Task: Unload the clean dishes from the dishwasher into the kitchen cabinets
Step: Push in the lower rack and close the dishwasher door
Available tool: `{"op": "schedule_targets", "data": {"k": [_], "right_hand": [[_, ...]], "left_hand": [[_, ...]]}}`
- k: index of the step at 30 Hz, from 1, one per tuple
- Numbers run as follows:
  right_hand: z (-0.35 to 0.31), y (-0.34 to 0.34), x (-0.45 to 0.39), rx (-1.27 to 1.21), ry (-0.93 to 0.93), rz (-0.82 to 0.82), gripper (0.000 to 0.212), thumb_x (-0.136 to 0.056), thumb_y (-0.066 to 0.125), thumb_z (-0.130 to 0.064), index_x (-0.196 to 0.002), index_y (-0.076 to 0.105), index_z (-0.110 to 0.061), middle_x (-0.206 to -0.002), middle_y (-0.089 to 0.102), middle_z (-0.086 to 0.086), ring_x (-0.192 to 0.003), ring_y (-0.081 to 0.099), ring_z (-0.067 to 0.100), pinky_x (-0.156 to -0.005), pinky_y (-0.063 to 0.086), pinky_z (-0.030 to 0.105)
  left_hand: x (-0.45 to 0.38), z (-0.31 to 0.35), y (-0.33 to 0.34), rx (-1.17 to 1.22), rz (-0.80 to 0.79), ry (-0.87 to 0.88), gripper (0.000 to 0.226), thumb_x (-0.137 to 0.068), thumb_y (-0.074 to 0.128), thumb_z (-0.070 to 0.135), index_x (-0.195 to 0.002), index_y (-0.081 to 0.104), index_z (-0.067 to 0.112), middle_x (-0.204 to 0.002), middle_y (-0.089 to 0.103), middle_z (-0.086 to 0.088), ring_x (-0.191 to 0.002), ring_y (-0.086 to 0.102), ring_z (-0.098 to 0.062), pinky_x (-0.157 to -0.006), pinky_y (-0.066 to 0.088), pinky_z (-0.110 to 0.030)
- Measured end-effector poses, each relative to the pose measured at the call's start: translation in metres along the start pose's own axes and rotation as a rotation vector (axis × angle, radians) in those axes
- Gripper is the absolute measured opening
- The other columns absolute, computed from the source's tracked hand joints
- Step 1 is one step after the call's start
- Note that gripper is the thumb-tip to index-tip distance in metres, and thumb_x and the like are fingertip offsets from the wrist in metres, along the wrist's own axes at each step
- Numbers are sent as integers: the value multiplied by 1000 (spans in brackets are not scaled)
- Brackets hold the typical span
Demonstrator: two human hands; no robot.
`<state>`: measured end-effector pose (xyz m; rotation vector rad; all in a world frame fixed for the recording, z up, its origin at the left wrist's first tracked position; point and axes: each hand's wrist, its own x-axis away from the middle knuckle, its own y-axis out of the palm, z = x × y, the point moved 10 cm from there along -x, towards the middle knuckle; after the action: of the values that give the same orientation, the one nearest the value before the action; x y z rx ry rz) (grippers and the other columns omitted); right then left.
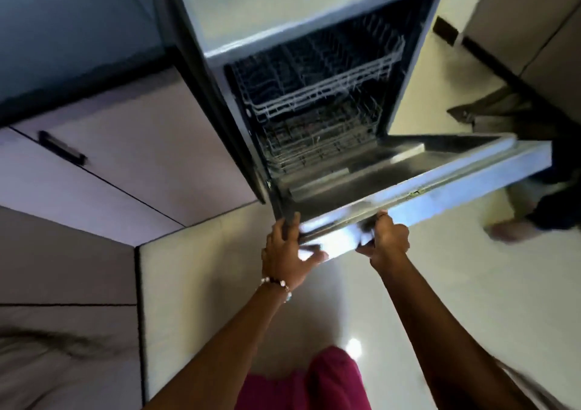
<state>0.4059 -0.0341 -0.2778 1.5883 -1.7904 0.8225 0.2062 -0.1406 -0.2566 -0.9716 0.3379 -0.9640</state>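
Two hands grip the near edge of the dishwasher door (418,186), which hangs open at a shallow angle, its steel inner face turned up. The left hand (287,249), with a beaded bracelet (278,285) at the wrist, clasps the door's near left corner: fingers laid over the top edge, thumb curled beneath onto the outer face. The right hand (388,236) holds the same edge just to the right, fingers hooked over the top and thumb pinching from below. The two hands are near each other but apart, with a shiny strip of door between them.

Beyond the door, the dishwasher (314,101) tub stands open. The white wire upper rack (330,92) sits in the middle of the cavity and the lower rack (320,139) just under it, nearer the door; no dishes can be made out in either, though the frame is blurred. To the left is a pale cabinet door (125,145) with a dark handle (61,147). A glossy light floor (471,283) spreads beneath, with dark cloth (503,107) lying on it at far right. Magenta clothing (314,381) shows at the bottom edge
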Motion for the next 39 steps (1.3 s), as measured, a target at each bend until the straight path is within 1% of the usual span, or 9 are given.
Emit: {"op": "schedule_targets", "data": {"k": [4, 8, 12, 16, 20, 27, 30, 32, 39], "right_hand": [[-64, 37, 15, 224, -141, 8, 28, -84, 58, -21, -103, 58, 0, -101, 63, 19, -80, 67, 40, -44, 52, 26], [-116, 79, 27, 328, -222, -44, 4, -76, 53, 5, -78, 55, 3, -92, 67, 26, -59, 67, 37, -49, 56, 33], [-165, 119, 31, 475, -337, -80, 19, -69, 68, 13, -66, 53, 1, -73, 65, 17, -42, 54, 17, -38, 47, 19], [-212, 173, 28, 628, -449, -173, 28, -72, 70, 10, -64, 47, -4, -83, 64, 22, -74, 65, 33, -70, 60, 47], [-264, 222, 48, 1057, -742, -177, 26, -73, 81, -14, -85, 60, -4, -94, 67, 16, -90, 66, 32, -78, 56, 35], [-343, 293, 70, 1653, -1433, 226, 69, -62, 86, -29, -117, 51, -10, -116, 53, 18, -108, 53, 33, -84, 49, 41], [-338, 323, 49, 1886, -1480, -23, 97, -76, 75, -33, -150, 14, -14, -153, 13, 28, -142, 13, 44, -116, 13, 54], [-335, 333, 34, 1963, -1480, -129, 103, -85, 66, -34, -151, -10, -15, -156, -8, 26, -144, -9, 43, -118, -1, 56], [-336, 343, 31, 1805, -1722, -89, 116, -49, 93, -22, -142, 28, -2, -139, 39, 36, -130, 37, 52, -105, 30, 63]], "left_hand": [[-38, 35, -47, -394, 6, 131, 102, -62, 60, 69, -148, 24, 28, -150, 33, -7, -136, 34, -30, -99, 38, -45], [-76, 63, -90, -557, 122, 247, 90, -48, 73, 60, -126, 53, 20, -126, 57, -9, -114, 55, -29, -81, 48, -45], [-110, 87, -134, -652, 297, 305, 88, -46, 78, 56, -122, 57, 18, -122, 61, -11, -114, 46, -27, -85, 49, -47], [-155, 91, -176, -689, 342, 199, 103, -44, 81, 59, -133, 48, 17, -135, 54, -14, -125, 49, -31, -92, 47, -48], [-204, 98, -213, -686, 397, 170, 111, -46, 83, 58, -140, 43, 15, -145, 44, -15, -132, 45, -32, -102, 42, -51], [-276, 101, -243, -748, 368, 132, 113, -45, 87, 51, -141, 42, 11, -146, 40, -20, -135, 40, -35, -109, 28, -53], [-293, 95, -233, -743, 261, 122, 123, -31, 87, 60, -137, 47, 11, -140, 48, -21, -128, 48, -36, -103, 38, -51], [-297, 92, -229, -705, 237, 118, 121, -31, 89, 56, -136, 49, 10, -138, 49, -22, -127, 49, -37, -102, 42, -50], [-303, 100, -243, -586, 366, 129, 71, -49, 92, 16, -115, 66, 8, -117, 66, -19, -109, 64, -33, -91, 54, -42]]}}
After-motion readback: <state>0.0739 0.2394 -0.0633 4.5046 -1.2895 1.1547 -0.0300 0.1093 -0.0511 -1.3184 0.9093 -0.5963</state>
